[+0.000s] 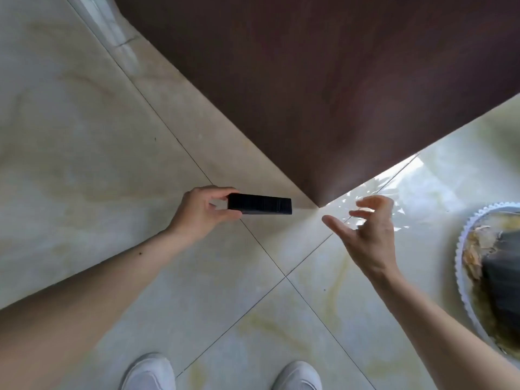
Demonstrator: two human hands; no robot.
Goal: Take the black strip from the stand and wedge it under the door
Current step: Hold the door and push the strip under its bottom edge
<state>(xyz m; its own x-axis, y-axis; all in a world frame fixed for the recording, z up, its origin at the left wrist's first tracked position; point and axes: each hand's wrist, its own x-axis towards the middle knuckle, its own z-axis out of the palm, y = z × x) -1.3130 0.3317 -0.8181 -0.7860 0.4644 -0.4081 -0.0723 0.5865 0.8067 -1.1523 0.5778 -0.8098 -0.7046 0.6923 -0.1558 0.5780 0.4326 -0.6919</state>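
Observation:
My left hand (201, 213) pinches the left end of the black ribbed strip (260, 204) between thumb and fingers, holding it level above the floor. The strip's right end points at the bottom corner of the dark brown door (323, 94), a short way left of that corner. To the right of the corner hovers my right hand (368, 235), fingers spread and curled, holding nothing. The stand is not in view.
Glossy cream floor tiles (84, 136) with thin grout lines lie all around. A round mat with a white scalloped rim (461, 249) sits at the right edge. My two white shoes (150, 372) stand at the bottom. A pale door frame (112, 29) rises at the upper left.

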